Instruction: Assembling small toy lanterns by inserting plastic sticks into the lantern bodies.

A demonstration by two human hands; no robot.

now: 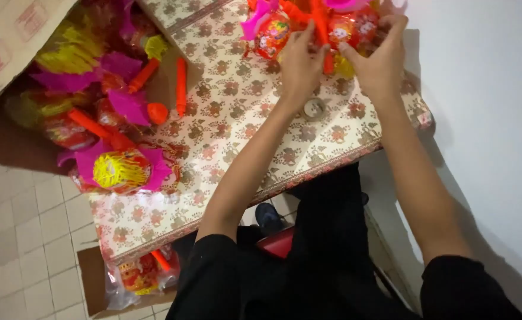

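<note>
Both my arms reach across a table with a floral patterned cloth [213,124] to a heap of red, yellow and pink paper lanterns [273,29] at its far edge. My left hand [299,62] has its fingers pinched on an orange lantern stick [320,26]. My right hand [379,56] grips a red lantern [347,29] in the same heap. A roll of clear tape [314,108] lies on the cloth just below my left wrist.
More lanterns [122,169] with pink frills and orange sticks [181,83] pile up on the left of the table. A cardboard box [6,41] stands at top left. A box with wrapped lanterns [136,275] sits on the tiled floor. A white wall [486,118] lies to the right.
</note>
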